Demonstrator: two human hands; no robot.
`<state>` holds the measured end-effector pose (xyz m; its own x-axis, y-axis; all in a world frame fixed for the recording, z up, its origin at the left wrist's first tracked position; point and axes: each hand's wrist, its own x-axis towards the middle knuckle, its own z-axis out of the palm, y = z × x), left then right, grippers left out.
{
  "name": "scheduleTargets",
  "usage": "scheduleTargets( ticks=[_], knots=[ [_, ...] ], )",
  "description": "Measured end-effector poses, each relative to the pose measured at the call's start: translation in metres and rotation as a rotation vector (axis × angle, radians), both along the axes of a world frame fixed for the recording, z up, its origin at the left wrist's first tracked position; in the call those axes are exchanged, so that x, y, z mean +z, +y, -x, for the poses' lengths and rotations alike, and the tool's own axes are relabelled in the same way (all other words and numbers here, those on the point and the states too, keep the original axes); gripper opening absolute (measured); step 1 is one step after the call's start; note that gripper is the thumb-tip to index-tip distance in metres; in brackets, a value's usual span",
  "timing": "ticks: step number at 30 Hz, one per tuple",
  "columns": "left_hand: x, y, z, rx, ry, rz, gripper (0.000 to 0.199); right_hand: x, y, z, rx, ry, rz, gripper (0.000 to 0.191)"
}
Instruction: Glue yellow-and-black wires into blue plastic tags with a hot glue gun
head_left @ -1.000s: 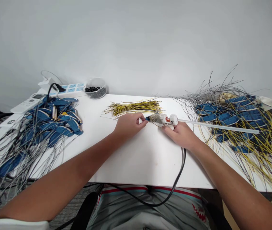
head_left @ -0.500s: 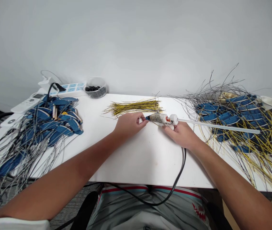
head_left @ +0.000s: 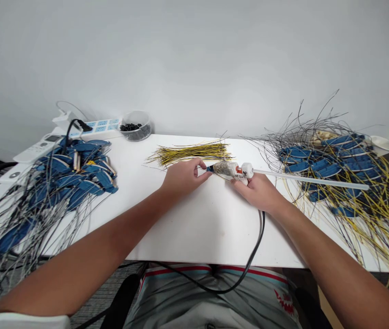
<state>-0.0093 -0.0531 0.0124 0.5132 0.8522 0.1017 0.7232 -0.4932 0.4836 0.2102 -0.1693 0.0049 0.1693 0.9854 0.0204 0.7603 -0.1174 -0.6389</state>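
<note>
My right hand (head_left: 261, 192) is wrapped round a white hot glue gun (head_left: 227, 169), its stained front end pointing left. A long clear glue stick (head_left: 311, 179) juts from its back to the right. Thumb and forefinger of my left hand (head_left: 184, 177) pinch a small blue piece (head_left: 209, 168) right at the nozzle, largely hidden by the fingertips. Thin wires show beside it. Just behind both hands lies a bundle of yellow and black wires (head_left: 192, 152) on the white table (head_left: 187, 228).
Blue wired pieces (head_left: 90, 187) are heaped at left, more blue pieces (head_left: 329, 169) with yellow and black wires at right. A clear tub (head_left: 136, 127) of small black parts stands by a power strip (head_left: 102, 125). The gun's black cord (head_left: 258, 246) drops over the front edge.
Both hands stay nearly in place with the glue gun against the blue piece. The gap between left thumb and forefinger looks slightly wider. The whole view has shifted a little.
</note>
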Motion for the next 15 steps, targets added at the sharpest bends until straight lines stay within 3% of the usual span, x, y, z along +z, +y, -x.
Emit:
scheduleTargets(
  ticks=[15],
  knots=[
    [0.0008, -0.0006, -0.0006, -0.007, 0.013, -0.010, 0.033, 0.0008, -0.0005, 0.0004, 0.017, 0.006, 0.010, 0.029]
  ],
)
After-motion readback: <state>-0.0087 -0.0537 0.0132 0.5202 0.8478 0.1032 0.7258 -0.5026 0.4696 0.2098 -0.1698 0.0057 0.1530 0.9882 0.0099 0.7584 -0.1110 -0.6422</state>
